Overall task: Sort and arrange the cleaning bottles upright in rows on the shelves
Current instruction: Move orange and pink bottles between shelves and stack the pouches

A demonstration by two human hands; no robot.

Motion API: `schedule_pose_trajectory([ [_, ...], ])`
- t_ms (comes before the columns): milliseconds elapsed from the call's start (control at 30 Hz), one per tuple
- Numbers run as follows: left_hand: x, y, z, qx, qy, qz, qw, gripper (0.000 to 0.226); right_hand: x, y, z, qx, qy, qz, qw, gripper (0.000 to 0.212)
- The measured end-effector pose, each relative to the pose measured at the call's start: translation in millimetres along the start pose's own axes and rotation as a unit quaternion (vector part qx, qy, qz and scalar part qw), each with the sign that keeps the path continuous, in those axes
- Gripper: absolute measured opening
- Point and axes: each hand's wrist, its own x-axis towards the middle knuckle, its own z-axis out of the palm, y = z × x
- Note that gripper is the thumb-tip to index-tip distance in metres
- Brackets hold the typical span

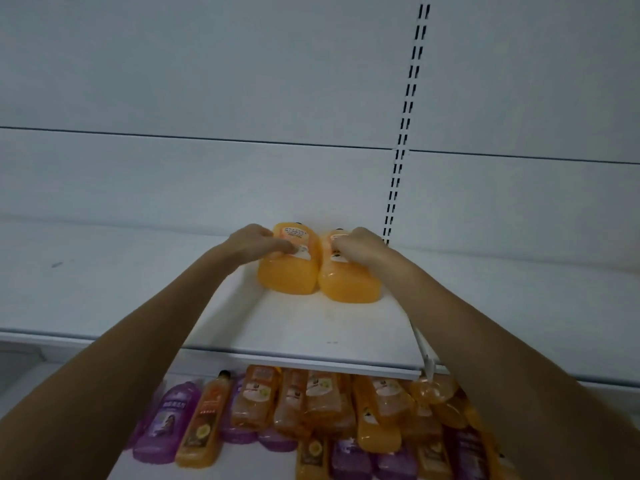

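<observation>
Two orange bottles stand side by side against the back wall of the upper white shelf (pixel 311 327). My left hand (pixel 254 244) grips the left orange bottle (pixel 289 271) near its top. My right hand (pixel 360 245) grips the right orange bottle (pixel 349 282) the same way. The two bottles touch each other. Their caps are mostly hidden behind my fingers.
On the lower shelf lies a jumbled pile of orange bottles (pixel 325 400) and purple bottles (pixel 169 420), most on their sides. A slotted upright rail (pixel 403 133) runs up the back wall to the right of the held bottles. The upper shelf stretches left and right.
</observation>
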Motion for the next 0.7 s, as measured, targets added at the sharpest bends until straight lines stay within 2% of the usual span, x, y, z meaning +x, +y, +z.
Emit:
schedule_pose_trajectory([
  [100,-3,-9,-8,0.072,0.051,0.053,0.995,0.061,8,-1,2,0.010,0.011,-0.009,1.000,0.043],
  [233,-21,-17,11,0.142,0.012,0.124,0.982,0.098,15,-7,17,-0.034,0.049,-0.026,0.998,0.041],
  [267,-21,-22,12,0.163,0.009,0.144,0.976,0.101,16,-8,20,-0.045,0.056,-0.024,0.997,0.040],
  [333,-24,-28,7,0.185,0.019,0.163,0.969,0.088,14,-10,22,-0.061,0.091,-0.028,0.994,0.040],
  [367,-25,-30,3,0.199,0.022,0.169,0.965,0.082,11,-9,24,-0.074,0.136,-0.058,0.986,0.040],
  [467,-36,-32,-11,0.245,0.054,0.199,0.947,0.074,-4,-15,32,-0.111,0.279,-0.238,0.924,0.042],
  [533,-48,-37,-24,0.219,0.082,0.202,0.951,0.070,-17,-33,44,-0.112,0.283,-0.313,0.899,0.045],
  [700,-90,-82,-69,0.202,0.129,0.181,0.954,0.056,-48,-101,89,-0.003,0.247,-0.374,0.894,0.041],
])
